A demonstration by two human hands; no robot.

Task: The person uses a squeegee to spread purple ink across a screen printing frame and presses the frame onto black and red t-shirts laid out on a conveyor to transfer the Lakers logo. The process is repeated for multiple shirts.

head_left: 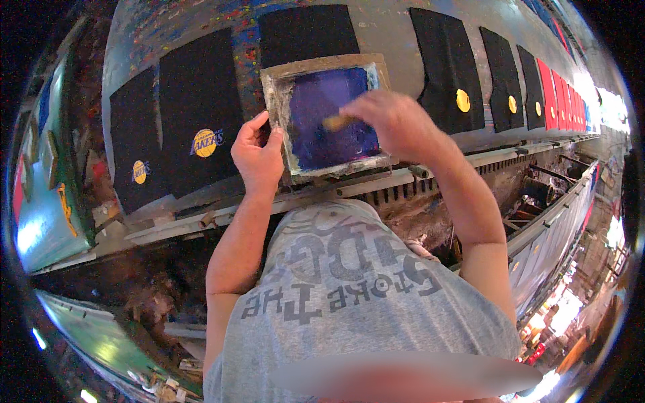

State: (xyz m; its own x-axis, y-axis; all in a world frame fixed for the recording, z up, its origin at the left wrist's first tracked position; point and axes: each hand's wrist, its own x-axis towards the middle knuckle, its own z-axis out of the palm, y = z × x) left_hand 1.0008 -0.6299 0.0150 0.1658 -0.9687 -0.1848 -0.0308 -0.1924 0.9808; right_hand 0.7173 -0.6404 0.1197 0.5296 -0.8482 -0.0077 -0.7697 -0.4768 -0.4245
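My left hand [259, 151] grips the left side of a square screen frame [275, 87], its thumb and fingers bent around the edge. Dark blue-purple ink [319, 148] covers the mesh inside. My right hand [390, 121], slightly blurred, is closed on a yellowish squeegee [336, 122] over the mesh. The frame lies on the long, paint-spattered table, just below a black fabric panel [302, 30]. To the left are two black panels [198, 87] with yellow-and-purple round prints.
A row of black panels [447, 60] with yellow round prints runs rightward, followed by red panels [551, 94]. A metal rail [161, 228] edges the table [376, 33] nearest me. Other long tables [47, 228] stand at left and right, with pipework and clutter [537, 191] between.
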